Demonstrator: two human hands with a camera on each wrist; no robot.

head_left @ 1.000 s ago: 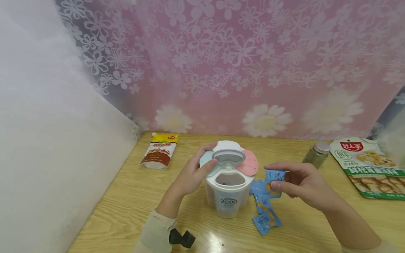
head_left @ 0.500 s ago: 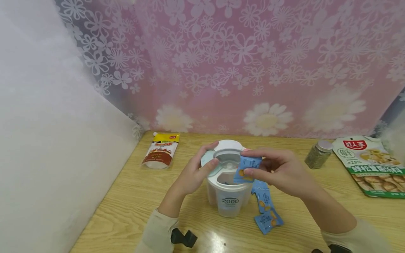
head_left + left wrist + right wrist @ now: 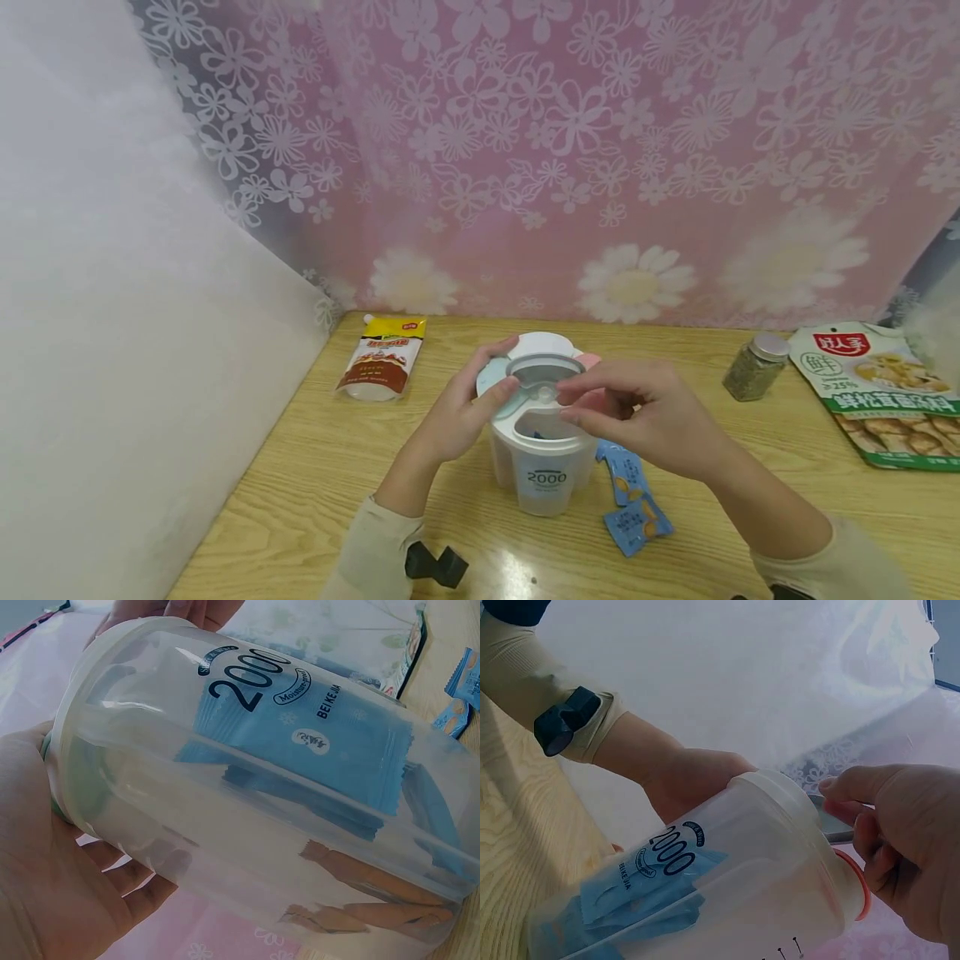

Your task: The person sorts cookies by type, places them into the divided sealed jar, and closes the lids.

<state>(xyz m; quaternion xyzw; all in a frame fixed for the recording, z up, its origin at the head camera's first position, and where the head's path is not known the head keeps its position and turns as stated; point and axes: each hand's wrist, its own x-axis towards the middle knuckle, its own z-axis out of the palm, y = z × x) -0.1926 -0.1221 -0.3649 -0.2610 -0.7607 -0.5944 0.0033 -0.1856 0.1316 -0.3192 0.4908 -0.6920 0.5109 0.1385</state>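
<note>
A clear storage canister with a white lid and coloured flaps stands on the wooden table. Its front compartment's flap is up, leaving that opening uncovered. My left hand grips the lid from the left, thumb on top. Over the opening hovers my right hand, thumb and forefinger parted, nothing between them. Through the clear wall in the left wrist view show blue sachets in one compartment and brown sachets in another. More blue sachets lie right of the canister.
At the back left lies a yellow, white and brown pouch. A glass jar of dried herbs and a large green and white bag sit on the right. A floral curtain hangs behind.
My right hand carried a blue sachet left from beside the canister to the opening and let it go there. The left hand kept its grip on the lid.
</note>
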